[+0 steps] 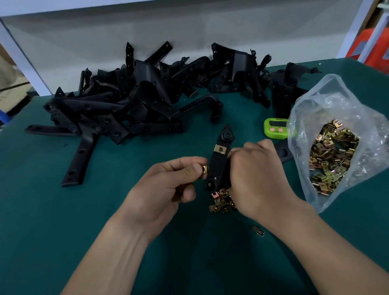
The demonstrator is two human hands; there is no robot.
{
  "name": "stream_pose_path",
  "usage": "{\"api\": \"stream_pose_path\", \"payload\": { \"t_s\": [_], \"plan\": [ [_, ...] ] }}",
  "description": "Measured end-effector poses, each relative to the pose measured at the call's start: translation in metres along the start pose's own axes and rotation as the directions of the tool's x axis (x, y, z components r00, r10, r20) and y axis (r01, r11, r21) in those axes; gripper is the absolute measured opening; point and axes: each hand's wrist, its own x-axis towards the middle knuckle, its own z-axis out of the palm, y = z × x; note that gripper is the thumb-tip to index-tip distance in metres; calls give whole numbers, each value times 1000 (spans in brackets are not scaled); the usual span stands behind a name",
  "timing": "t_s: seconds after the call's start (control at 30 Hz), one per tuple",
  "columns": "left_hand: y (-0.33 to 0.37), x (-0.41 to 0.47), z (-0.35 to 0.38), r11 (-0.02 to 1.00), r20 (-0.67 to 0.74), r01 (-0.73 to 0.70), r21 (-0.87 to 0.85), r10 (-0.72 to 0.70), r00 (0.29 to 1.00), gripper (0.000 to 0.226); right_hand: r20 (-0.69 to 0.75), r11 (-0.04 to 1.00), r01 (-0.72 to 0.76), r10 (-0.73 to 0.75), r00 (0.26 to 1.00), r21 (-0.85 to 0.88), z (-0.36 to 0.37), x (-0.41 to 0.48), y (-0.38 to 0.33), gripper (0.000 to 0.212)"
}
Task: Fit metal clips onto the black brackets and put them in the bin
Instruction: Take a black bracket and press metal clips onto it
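Head: bracket point(220, 161) in right hand point(254, 177); long axis upright, tip away.

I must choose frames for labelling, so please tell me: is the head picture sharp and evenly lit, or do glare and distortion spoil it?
Head view: even, soft light with faint shadows; wide-angle bending leans the white posts outward; glare whitens the plastic bag; the bracket pile is dark with little detail; the held bracket and the clip at the left hand are readable, slightly soft.

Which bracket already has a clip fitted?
The bracket gripped in the right hand: a brass clip sits near its top. The piled brackets show none.
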Motion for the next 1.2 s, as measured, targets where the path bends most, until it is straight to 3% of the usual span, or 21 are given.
{"api": "stream_pose_path", "payload": {
  "t_s": [0.27, 0.47, 0.63, 0.77, 1.07, 1.2],
  "plan": [
    [0, 0, 1, 1000, 47, 6, 10, -6, 999, 14, 12, 1000, 23, -23, 1000, 9, -1, -1, 1, 50],
    [6, -6, 2, 972, -16, -123, 198, 129, 992, 8, 82, 999, 33, -30, 996, -39, -2, -1, 2, 42],
    [14, -9, -1, 889, -37, -146, 434, 179, 983, 27, 128, 995, 65, -54, 990, -81, 1, -1, -3, 33],
    [18, -9, -4, 847, -45, -119, 517, 165, 985, 39, 126, 993, 100, -91, 988, -69, 5, 0, -5, 37],
    [16, -10, -2, 893, -81, -99, 438, 149, 986, 26, 137, 998, 49, -43, 990, -39, 5, 0, -4, 36],
    [16, -10, 0, 871, -91, -112, 478, 176, 980, 26, 137, 997, 45, -36, 990, -66, 4, 0, -4, 37]
  ]
}}
